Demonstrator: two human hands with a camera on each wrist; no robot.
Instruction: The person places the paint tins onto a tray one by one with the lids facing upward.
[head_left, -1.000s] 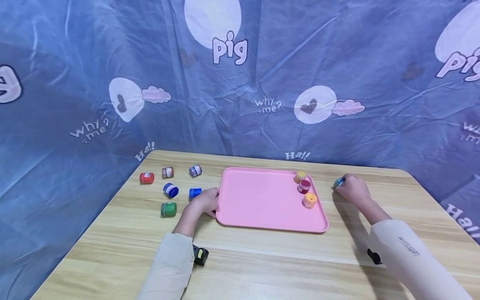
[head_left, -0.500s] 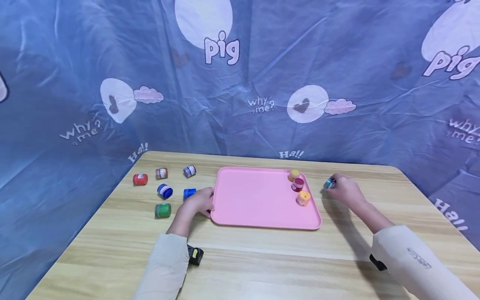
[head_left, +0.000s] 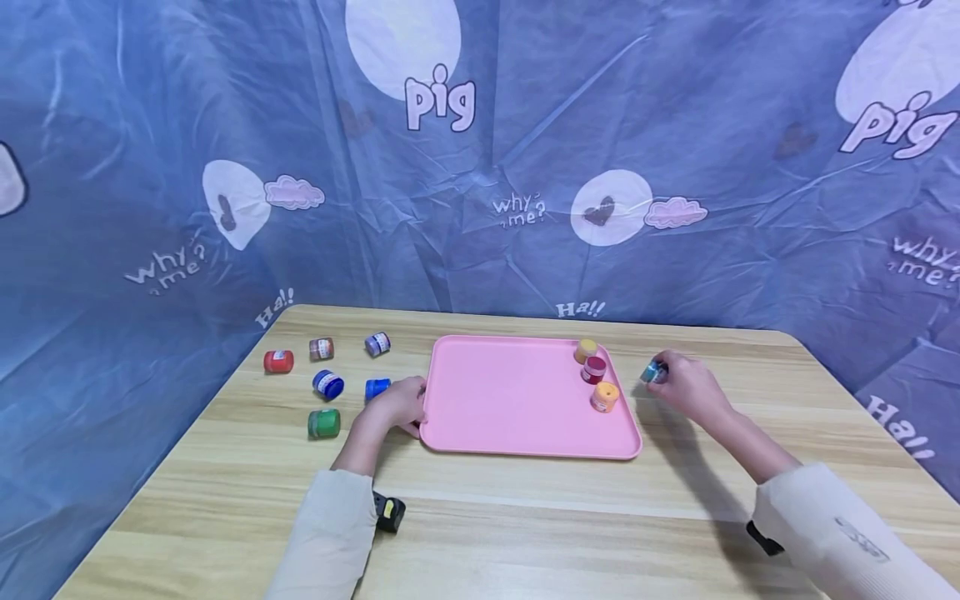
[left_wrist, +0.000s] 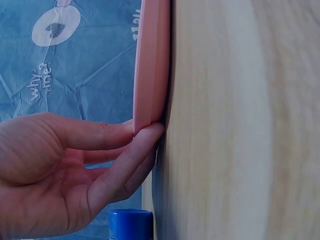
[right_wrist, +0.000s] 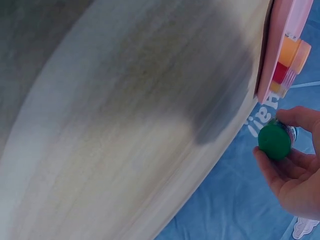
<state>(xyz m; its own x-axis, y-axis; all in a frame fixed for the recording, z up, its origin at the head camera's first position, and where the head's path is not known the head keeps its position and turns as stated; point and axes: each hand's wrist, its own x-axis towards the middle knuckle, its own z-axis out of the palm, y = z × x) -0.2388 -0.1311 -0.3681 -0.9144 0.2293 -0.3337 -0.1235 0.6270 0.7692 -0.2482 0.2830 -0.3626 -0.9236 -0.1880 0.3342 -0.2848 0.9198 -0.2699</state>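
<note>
A pink tray (head_left: 510, 400) lies on the table. My left hand (head_left: 401, 404) pinches its left rim, thumb above and fingers below, as the left wrist view shows. Just beyond the tray's right edge, my right hand (head_left: 693, 387) holds a small paint jar (head_left: 653, 372) between thumb and fingers. Its green end (right_wrist: 274, 142) faces the right wrist camera, and the jar is raised over the table. Three jars stand along the tray's right side: a dull yellow one (head_left: 586, 351), a dark red one (head_left: 593, 369) and a light orange one (head_left: 604, 397).
Several jars lie left of the tray: red (head_left: 279, 361), brown (head_left: 322, 348), grey-purple (head_left: 377, 343), dark blue (head_left: 327, 384) and green (head_left: 324, 423). A bright blue jar (head_left: 377, 389) lies close by my left hand. A blue printed cloth (head_left: 480, 250) hangs behind the table.
My right hand has lifted the jar and brought it a little left, nearer the tray, turning it. My left hand keeps its grip on the rim. The head view has shifted slightly.
</note>
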